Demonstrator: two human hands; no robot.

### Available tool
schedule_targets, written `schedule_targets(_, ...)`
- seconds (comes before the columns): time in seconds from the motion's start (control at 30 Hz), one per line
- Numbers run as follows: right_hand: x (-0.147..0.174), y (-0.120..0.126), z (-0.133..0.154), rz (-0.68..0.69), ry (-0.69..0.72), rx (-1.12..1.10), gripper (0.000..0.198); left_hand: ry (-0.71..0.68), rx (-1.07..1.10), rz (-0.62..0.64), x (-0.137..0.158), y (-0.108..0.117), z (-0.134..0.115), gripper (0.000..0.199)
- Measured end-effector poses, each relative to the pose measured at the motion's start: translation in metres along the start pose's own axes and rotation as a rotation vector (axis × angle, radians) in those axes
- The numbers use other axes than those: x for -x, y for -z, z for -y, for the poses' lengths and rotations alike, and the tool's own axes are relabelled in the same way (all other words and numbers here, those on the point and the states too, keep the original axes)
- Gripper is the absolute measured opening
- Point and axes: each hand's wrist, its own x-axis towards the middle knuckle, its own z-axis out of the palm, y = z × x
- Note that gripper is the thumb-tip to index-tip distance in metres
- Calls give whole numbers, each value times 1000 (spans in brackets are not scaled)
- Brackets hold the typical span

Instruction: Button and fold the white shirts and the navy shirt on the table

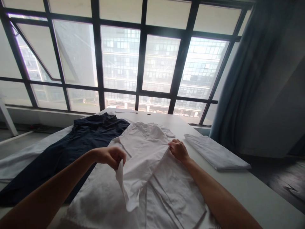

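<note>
On the white table (259,192) lies a white shirt (143,135); left hand (111,157) and right hand (179,150) pinch its sleeve (144,163) (partly raised).

shirt (143,163) on table (250,190) | second garment (81,143) left of shirt | cloth bundle (215,152) right | window (120,60) behind table

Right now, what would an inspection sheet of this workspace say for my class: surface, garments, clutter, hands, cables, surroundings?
Surface: white table, partly covered.
Garments: white garment spread out, part of it lifted.
Clutter: dark garment at left; folded white cloth at right.
Hands: left hand pinches the lifted part; right hand grips it farther along.
Cables: none certain; dark shapes low at left are unclear.
Surroundings: window beyond, one pane tilted open; curtain at right.
</note>
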Motion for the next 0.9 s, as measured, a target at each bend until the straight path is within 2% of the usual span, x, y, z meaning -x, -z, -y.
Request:
schedule_targets(0.07, 0, 1, 2, 2, 5, 5, 26, -30, 35, -60, 6, 5, -2, 35)
schedule_targets(0.13, 0, 1, 3, 54, 20, -1, 26, -18, 51, -69, 11, 10, -4, 38)
schedule_targets(0.2, 1, 1, 4, 115, 37, -16, 27, 49, 54, -38, 11, 15, -3, 43)
schedule_targets(0.27, 1, 0, 5, 143, 41, -34, 28, 108, 5, -66, 5, 17, 0, 45)
schedule_targets(0.33, 2, -1, 6, 141, 19, -48, 29, 90, -177, -219, -7, 16, 7, 47)
schedule_targets(0.4, 3, -3, 6, 133, -38, -56, 29, -25, -480, -404, -23, 13, 18, 49)
schedule_targets(0.47, 3, -6, 5, 139, -120, -53, 33, -149, -777, -489, -38, 10, 31, 49)
schedule_targets(0.53, 4, -10, 3, 189, -197, -38, 40, -168, -985, -477, -49, 8, 44, 57)
schedule_targets(0.63, 4, -15, 1, 311, -230, -9, 49, -22, -1163, -436, -55, 9, 59, 72)
schedule_targets(0.7, 6, -14, 2, 374, -215, 1, 54, 53, -1225, -412, -55, 6, 62, 75)
schedule_targets(0.8, 12, -6, 2, 435, -209, 7, 58, 76, -1291, -384, -52, -10, 58, 76)
schedule_targets(0.9, 19, 12, 1, 448, -172, 10, 56, 54, -1360, -372, -48, -33, 42, 85)
